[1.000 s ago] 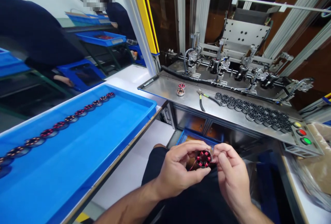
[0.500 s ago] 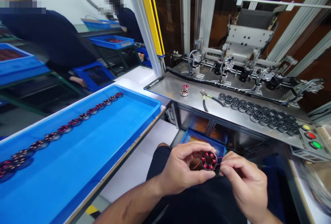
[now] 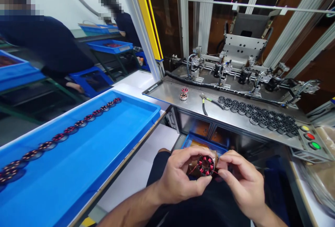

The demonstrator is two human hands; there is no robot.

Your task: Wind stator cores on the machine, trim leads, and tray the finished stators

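My left hand (image 3: 180, 176) is closed around a small round stator (image 3: 206, 165) with red copper windings, held over my lap. My right hand (image 3: 240, 180) pinches a thin red wire that trails from the stator's right side. A blue tray (image 3: 104, 139) on my left carries a row of several wound stators (image 3: 59, 138) along its far edge. On the steel bench (image 3: 193, 103) ahead lie several black unwound stator cores (image 3: 258, 115), two wound stators (image 3: 183, 94) and a pair of pliers (image 3: 205, 102).
A winding machine (image 3: 243, 63) stands behind the bench. A button box (image 3: 310, 138) with yellow, red and green buttons sits at the bench's right end. A small blue bin (image 3: 196, 141) hangs under the bench. Other people work at blue trays (image 3: 110, 45) at the far left.
The view has shifted a little. My hands have dropped slightly toward my lap, and my right fingers have closed in against the stator's right side, still on the wire.
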